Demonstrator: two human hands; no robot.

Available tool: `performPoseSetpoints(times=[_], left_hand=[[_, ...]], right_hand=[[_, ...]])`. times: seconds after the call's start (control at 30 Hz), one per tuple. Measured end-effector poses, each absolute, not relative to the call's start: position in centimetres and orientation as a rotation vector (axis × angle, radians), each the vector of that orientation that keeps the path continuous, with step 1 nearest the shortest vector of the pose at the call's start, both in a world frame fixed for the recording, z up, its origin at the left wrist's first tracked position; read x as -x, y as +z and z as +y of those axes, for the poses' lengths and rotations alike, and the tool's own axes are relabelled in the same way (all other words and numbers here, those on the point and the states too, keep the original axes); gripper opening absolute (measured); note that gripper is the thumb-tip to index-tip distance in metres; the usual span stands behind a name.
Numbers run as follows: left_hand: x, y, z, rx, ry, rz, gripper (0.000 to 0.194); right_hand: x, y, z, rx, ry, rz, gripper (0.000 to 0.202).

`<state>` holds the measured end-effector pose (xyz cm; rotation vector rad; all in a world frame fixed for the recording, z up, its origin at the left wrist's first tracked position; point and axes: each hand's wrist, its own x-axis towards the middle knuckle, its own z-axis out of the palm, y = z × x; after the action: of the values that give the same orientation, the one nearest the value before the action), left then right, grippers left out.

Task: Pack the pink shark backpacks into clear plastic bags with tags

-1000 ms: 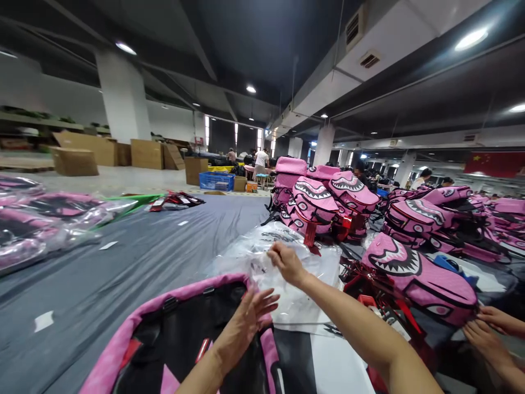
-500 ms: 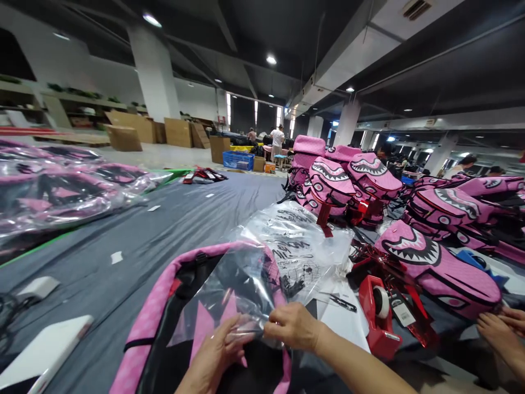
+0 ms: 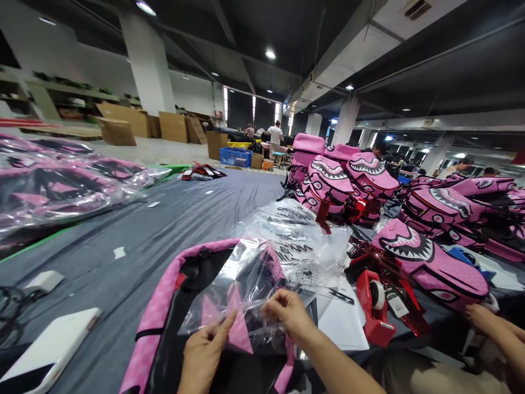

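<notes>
L hand [image 3: 204, 350] low in view, thumb and fingers pinching near edge of a clear, crinkly plastic bag [image 3: 241, 284]; R hand [image 3: 289, 314] just to its right, fingertips closed on same bag's edge. Bag lies over a pink-trimmed black backpack [image 3: 213, 328] w/ pink triangular patches, directly under & around both hands, on the grey cloth-covered worktop [image 3: 172, 213].

Right of R hand: white paper sheets [image 3: 342, 323] w/ small black thread snips [image 3: 341, 296] on top, then a red tape dispenser [image 3: 375, 309] beside shiny red tags [image 3: 404, 306]. Far L of L hand: white rectangular power bank or phone-like device [image 3: 51, 350], near a white plug-like block [image 3: 46, 282].

Beyond hands: stack of printed clear bags [image 3: 301, 241]; to its R, a pink shark-face backpack [image 3: 435, 262], a co-worker's hand [image 3: 482, 317] at its near end. Further out, a pile of pink shark-mouth backpacks [image 3: 332, 175]; well L, bagged pink-and-black backpacks [image 3: 57, 189]. Farthest: blue plastic crate [image 3: 235, 157] & brown cardboard boxes [image 3: 172, 127].
</notes>
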<state>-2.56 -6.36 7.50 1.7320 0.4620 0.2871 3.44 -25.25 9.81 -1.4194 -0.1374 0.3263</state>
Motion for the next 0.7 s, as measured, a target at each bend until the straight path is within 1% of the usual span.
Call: performPoseSetpoints(times=[0.07,0.1,0.13,0.2,0.23,0.3,0.37,0.43,0.53,0.57,0.63,0.7], left_hand=[[3.3,6.3,-4.6,-1.904,0.303,0.421,0.076],[3.9,6.1,-4.1,-2.002,0.38,0.383,0.073],[4.6,6.2,-4.1,-2.107,0.53,0.34,0.07],[5.6,7.1,-4.9,-2.307,0.945,0.157,0.058],[5.9,7.8,-5.5,-2.391,1.123,0.03,0.058],[5.7,9.3,-6.3,-2.514,1.326,-0.196,0.065],[4.7,10.1,-6.0,-2.555,1.38,-0.298,0.064],[3.7,10.2,-4.4,-2.566,1.426,-0.291,0.05],[3.4,9.8,-1.7,-2.517,1.5,-0.273,0.028],[3.7,9.7,-1.1,-2.474,1.524,-0.259,0.026],[4.8,9.6,-0.6,-2.397,1.533,-0.203,0.028],[5.9,9.4,-0.9,-2.358,1.508,-0.242,0.041]], right_hand=[[-4.7,9.8,-25.3,1.3,0.258,0.014,0.065],[-5.0,9.8,-25.2,1.28,0.237,0.063,0.063],[-5.1,9.9,-25.0,1.293,0.217,0.079,0.06],[-4.6,10.5,-24.2,1.409,0.149,-0.005,0.05],[-4.0,11.0,-23.7,1.489,0.111,-0.096,0.045],[-2.5,12.1,-22.7,1.662,0.032,-0.32,0.037],[-1.0,12.8,-22.3,1.851,-0.049,-0.547,0.031],[-0.1,12.8,-22.9,2.085,-0.224,-0.759,0.027],[-0.1,11.1,-25.8,2.455,-0.715,-0.887,0.014],[-0.3,10.3,-27.1,2.543,-0.864,-0.837,0.017],[-0.6,8.8,-30.2,2.624,-1.043,-0.63,0.022],[-0.5,7.8,-33.1,2.583,-1.082,-0.417,0.02]])
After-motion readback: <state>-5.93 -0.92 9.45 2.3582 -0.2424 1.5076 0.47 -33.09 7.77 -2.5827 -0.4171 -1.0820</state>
